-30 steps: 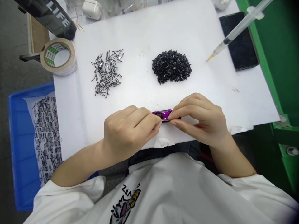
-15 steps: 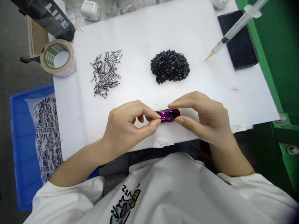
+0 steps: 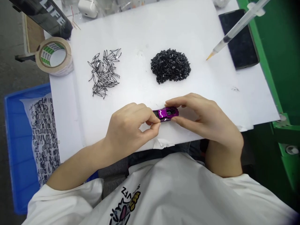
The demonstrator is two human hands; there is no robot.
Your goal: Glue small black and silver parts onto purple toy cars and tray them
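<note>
A small shiny purple toy car (image 3: 167, 113) lies near the front edge of the white foam sheet (image 3: 131, 34). My left hand (image 3: 133, 125) pinches the car's left end between thumb and fingertips. Around its right end curve the thumb and fingers of my right hand (image 3: 203, 120), holding it from both sides. Beyond my hands sits a heap of small black pieces (image 3: 170, 66). To its left is a loose pile of thin, clear, black-edged pieces (image 3: 104, 73).
A syringe (image 3: 234, 31) with an orange tip slants over a dark phone (image 3: 243, 43) at the right. Tape roll (image 3: 55, 57), dark bottle (image 3: 52, 18) and white case (image 3: 87, 7) stand upper left. A blue bin (image 3: 21, 150) is lower left.
The purple car has shifted slightly left and turned a little, showing more of its top. My right hand has moved left with it, its wrist bent more. The view has shifted slightly.
</note>
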